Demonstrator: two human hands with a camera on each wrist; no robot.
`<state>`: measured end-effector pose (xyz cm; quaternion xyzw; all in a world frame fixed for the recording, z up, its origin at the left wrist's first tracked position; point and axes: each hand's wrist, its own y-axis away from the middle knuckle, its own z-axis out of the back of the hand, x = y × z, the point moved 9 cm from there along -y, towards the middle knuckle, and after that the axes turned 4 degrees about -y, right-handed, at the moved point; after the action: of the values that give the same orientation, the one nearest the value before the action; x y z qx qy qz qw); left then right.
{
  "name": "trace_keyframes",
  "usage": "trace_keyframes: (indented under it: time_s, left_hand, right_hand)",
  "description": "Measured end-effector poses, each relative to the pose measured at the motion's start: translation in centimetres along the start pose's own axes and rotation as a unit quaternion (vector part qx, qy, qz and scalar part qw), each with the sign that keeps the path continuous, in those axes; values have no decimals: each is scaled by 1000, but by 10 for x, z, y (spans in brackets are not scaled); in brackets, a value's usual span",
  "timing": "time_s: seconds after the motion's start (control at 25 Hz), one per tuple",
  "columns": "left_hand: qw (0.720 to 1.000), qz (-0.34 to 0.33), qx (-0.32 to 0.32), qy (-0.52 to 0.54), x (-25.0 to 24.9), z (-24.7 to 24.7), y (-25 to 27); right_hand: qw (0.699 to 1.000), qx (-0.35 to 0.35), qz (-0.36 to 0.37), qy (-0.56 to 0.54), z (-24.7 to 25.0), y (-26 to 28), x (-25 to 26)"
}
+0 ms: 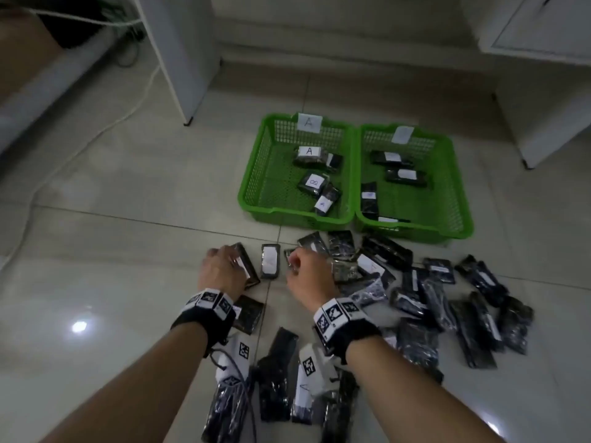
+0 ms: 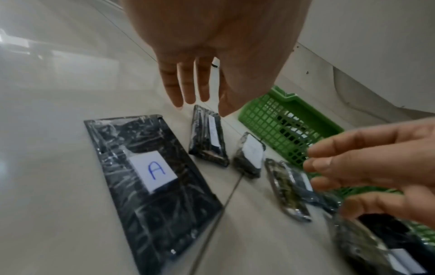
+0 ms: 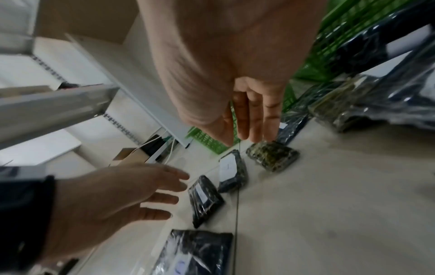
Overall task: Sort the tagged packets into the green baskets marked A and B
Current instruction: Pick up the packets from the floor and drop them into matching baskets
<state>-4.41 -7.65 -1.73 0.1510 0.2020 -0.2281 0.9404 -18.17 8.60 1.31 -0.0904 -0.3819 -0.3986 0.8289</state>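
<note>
Both hands low over floor pile, empty. Left hand [image 2: 212,46]: fingers [image 2: 188,83] straight, loosely spread, above packet tagged A [image 2: 150,178]. Right hand [image 3: 223,65]: fingers extended, close together, near mottled packet [image 3: 273,155]. Basket A [image 1: 256,174] and second basket [image 1: 454,174] sit side by side beyond pile. Advice: read your tag before lifting; pinch one packet by edge, film looks slippery. One B tag [image 1: 313,181] lies in basket A; recheck it.
</note>
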Motion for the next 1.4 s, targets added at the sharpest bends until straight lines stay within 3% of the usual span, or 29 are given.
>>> trace_keyframes:
  time_s: [0.16,0.28,0.36,0.48,0.6,0.68,0.8,0.88,0.96,1.0,1.08,1.16,1.28,1.4]
  left_hand:
    - [978,-40,101,-180,1,-23,1]
    - [974,-50,64,-210,-3,-20,13]
    - [974,-47,39,-217,3,-17,16]
    - [988,-34,42,-144,17,-16,21]
    - [1000,4,21,14,34,-15,24]
    - [996,41,-20,80,44,-11,27]
    - [976,124,-19,180,59,-14,28]
    - [975,125,6,183,57,-17,25]
    - [970,119,-3,211,44,-9,23]
    - [955,122,-12,272,36,-4,21]
    - [898,125,-26,421,15,10,20]
    - [858,88,-31,505,-10,27,16]
    - [893,5,-74,444,-41,56,9]
    - [930,-84,-74,351,-74,70,12]
  right_hand:
    - [993,40,74,82,-31,-5,18]
    - [978,68,156,121,-48,-12,39]
    - [965,120,162,170,-69,-22,34]
    - [954,146,145,220,-86,-19,13]
    - [958,28,190,212,-68,-6,20]
    - [973,-19,189,133,-50,-4,26]
    - [996,-38,37,-77,-23,-14,9]
    - [966,-54,-71,-242,-7,-18,-13]
    - [914,-22,-134,-383,-1,-22,-24]
    - [885,-3,-149,-441,3,-24,-25]
    - [838,15,-153,-523,15,-30,-23]
    - [827,24,-134,-545,32,-35,-20]
    - [840,16,-110,-531,58,-31,-19]
    - [861,-10,-81,-502,85,-28,-25]
